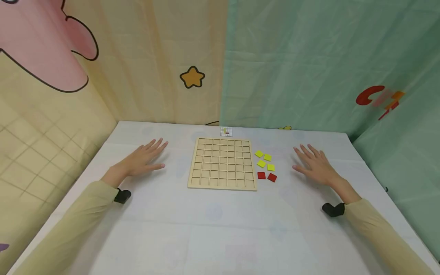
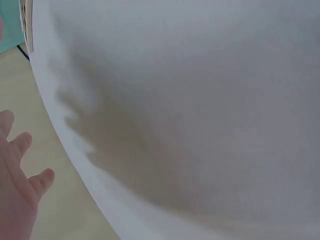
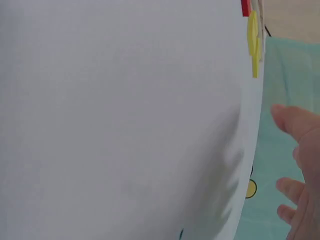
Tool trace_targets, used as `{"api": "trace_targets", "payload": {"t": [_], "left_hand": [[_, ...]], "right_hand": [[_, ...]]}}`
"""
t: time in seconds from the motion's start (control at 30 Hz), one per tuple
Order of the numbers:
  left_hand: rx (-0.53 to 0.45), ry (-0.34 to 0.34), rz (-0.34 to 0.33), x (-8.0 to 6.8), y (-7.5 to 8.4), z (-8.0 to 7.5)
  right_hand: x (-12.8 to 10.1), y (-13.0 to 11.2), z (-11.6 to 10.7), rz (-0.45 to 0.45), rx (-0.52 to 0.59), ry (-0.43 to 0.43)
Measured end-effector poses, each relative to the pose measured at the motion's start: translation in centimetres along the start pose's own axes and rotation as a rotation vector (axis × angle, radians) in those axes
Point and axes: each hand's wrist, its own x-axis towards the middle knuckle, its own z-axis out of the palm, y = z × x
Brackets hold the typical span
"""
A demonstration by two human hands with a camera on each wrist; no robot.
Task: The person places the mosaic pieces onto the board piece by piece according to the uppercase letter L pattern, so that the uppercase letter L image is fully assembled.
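Observation:
A square wooden grid board [image 1: 222, 163] lies flat at the middle of the white table. Just right of it are several yellow square tiles [image 1: 261, 164] and two red ones, the nearer to the board being a red tile [image 1: 261, 175]. My left hand [image 1: 142, 158] is spread over the table to the left of the board, holding nothing. Over on the right, past the tiles, my right hand [image 1: 314, 165] is likewise spread with its fingers apart. In the wrist views, the left hand [image 2: 17, 185] and right hand [image 3: 302, 165] show only in part, above their shadows.
A small printed card [image 1: 226, 131] with a coloured grid pattern lies behind the board, by the table's far edge. Curtains, yellow [image 1: 165, 57] on the left and green [image 1: 309, 65] on the right, hang right behind the table [image 1: 213, 229]. Each wrist wears a black device [image 1: 333, 209].

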Motion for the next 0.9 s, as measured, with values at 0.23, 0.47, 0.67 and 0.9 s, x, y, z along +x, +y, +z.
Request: {"api": "trace_targets", "payload": {"t": [0.23, 0.47, 0.67, 0.9], "left_hand": [[-0.060, -0.024, 0.071, 2.0, 2.2, 1.0], [-0.069, -0.138, 0.060, 3.6, 4.4, 2.3], [-0.050, -0.212, 0.066, 4.6, 5.7, 2.8], [0.023, -0.245, 0.104, 5.5, 6.6, 2.8]], "right_hand": [[1.2, -1.3, 0.2, -0.003, 0.143, 0.102], [2.7, -3.2, 0.4, 0.036, 0.326, 0.041], [3.3, -4.5, 0.9, 0.047, 0.377, 0.035], [3.7, -5.2, 1.2, 0.018, 0.442, -0.017]]}}
